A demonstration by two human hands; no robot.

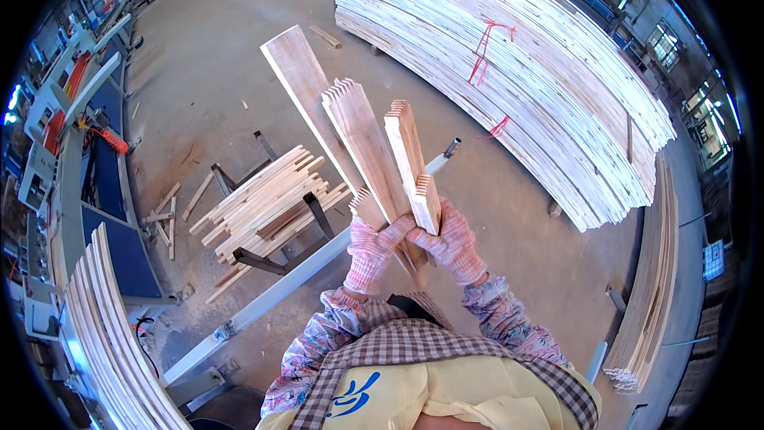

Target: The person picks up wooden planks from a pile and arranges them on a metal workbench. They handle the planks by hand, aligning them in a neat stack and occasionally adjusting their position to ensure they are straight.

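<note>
Several pale wooden boards fan out upward from my two hands, which meet at their lower ends. My left hand [372, 255], in a pinkish knitted glove, is closed round a long flat board [298, 68], a board with a toothed end [358, 131] and a short toothed piece [366, 205]. Gloved the same way, my right hand [450, 247] grips a narrower toothed board [407, 147] and a short toothed block [427, 205]. My thumbs press close together over the wood. The palms and most fingertips are hidden.
A stack of wood strips [263, 205] lies on a metal frame [317, 215] at left, with a pale rail [255, 310] beside it. Far right stands a huge stack of long boards [509, 72] with red ties. Machinery [111, 183] lines the left; offcuts [171, 223] litter the floor.
</note>
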